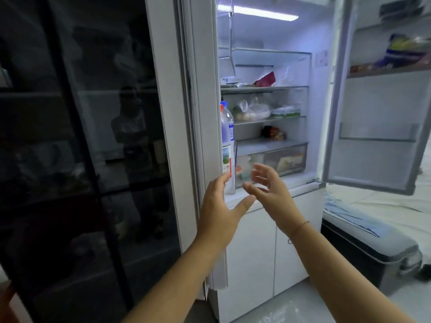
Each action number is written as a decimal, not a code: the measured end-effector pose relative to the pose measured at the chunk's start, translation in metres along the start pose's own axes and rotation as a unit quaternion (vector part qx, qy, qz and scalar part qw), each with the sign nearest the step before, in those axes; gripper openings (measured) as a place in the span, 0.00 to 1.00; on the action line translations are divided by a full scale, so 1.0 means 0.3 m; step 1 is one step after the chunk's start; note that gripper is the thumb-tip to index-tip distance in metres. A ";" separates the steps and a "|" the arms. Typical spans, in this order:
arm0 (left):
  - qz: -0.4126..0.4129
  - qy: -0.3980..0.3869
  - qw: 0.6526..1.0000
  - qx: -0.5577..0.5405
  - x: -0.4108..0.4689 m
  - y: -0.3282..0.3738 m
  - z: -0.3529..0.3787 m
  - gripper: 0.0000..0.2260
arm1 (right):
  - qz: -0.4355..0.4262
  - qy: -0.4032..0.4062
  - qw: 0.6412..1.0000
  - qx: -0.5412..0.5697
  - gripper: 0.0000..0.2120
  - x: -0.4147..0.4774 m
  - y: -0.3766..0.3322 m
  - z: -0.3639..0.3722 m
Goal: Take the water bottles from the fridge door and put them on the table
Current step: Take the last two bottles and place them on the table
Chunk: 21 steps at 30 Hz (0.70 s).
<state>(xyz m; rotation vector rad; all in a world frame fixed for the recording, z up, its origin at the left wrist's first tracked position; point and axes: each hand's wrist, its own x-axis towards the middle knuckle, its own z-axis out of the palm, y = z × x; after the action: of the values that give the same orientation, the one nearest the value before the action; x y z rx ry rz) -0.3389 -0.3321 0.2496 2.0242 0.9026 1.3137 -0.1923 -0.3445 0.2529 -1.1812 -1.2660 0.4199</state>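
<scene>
A clear water bottle (227,141) with a blue cap and a colourful label stands upright in the left fridge door's shelf, mostly hidden behind the door's white edge (205,113). My left hand (219,210) reaches up at the door edge just below the bottle, fingers extended, fingertips close to or touching the bottle's lower part. My right hand (268,185) hovers to the right of the bottle with fingers spread and loosely curved, holding nothing. No table is in view.
Both fridge doors stand open; the right door (377,136) holds a packet on its upper shelf. Inside, lit shelves (268,89) carry bagged food and drawers. A dark glass cabinet (81,148) fills the left. A white-covered surface (384,206) lies at the right.
</scene>
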 end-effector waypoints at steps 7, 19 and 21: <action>0.043 0.019 0.999 0.000 0.121 0.037 0.065 0.32 | -0.028 0.002 0.999 0.033 0.25 0.174 0.010 -0.026; 0.065 0.191 0.978 0.049 0.260 0.048 0.238 0.33 | -0.063 -0.110 0.987 0.103 0.26 0.495 0.131 -0.028; 0.050 0.224 0.972 0.055 0.276 0.057 0.268 0.33 | -0.072 -0.143 0.982 0.101 0.28 0.548 0.150 -0.028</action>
<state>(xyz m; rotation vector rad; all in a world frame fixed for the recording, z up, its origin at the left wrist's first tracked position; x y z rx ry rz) -0.2359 -0.2855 0.2787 1.9051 1.0991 1.8614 -0.1166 -0.1986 0.2990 -0.8718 -1.5071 0.6132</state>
